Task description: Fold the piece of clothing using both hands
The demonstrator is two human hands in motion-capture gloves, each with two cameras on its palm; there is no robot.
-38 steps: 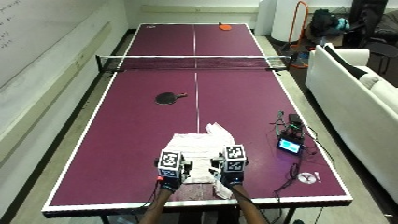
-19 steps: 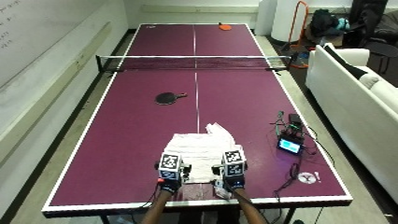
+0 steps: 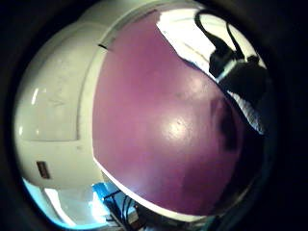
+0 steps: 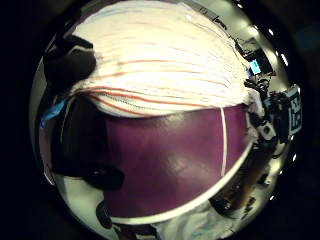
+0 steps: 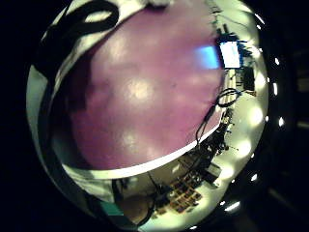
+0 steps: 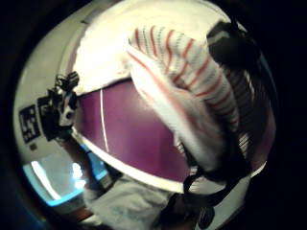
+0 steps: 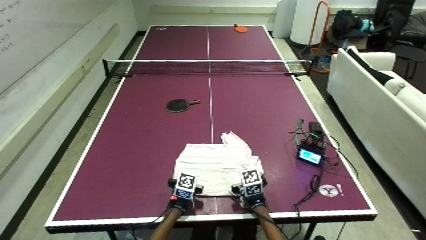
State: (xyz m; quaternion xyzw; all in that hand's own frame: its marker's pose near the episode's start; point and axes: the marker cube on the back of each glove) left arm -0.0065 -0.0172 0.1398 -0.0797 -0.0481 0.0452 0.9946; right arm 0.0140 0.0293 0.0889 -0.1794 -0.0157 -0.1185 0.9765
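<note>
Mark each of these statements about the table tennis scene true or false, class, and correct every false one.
1. The white garment with thin red stripes lies on the purple table tennis table. True.
2. Both black-gloved hands, the left hand and the right hand, are at the garment's near edge. True.
3. The black table tennis bat lies on top of the garment. False: it lies apart from it, further up the table towards the net.
4. The small device with a lit blue screen is to the person's left of the garment. False: it is to their right, near the table's right edge.
5. An orange bat lies beyond the net. True.
</note>
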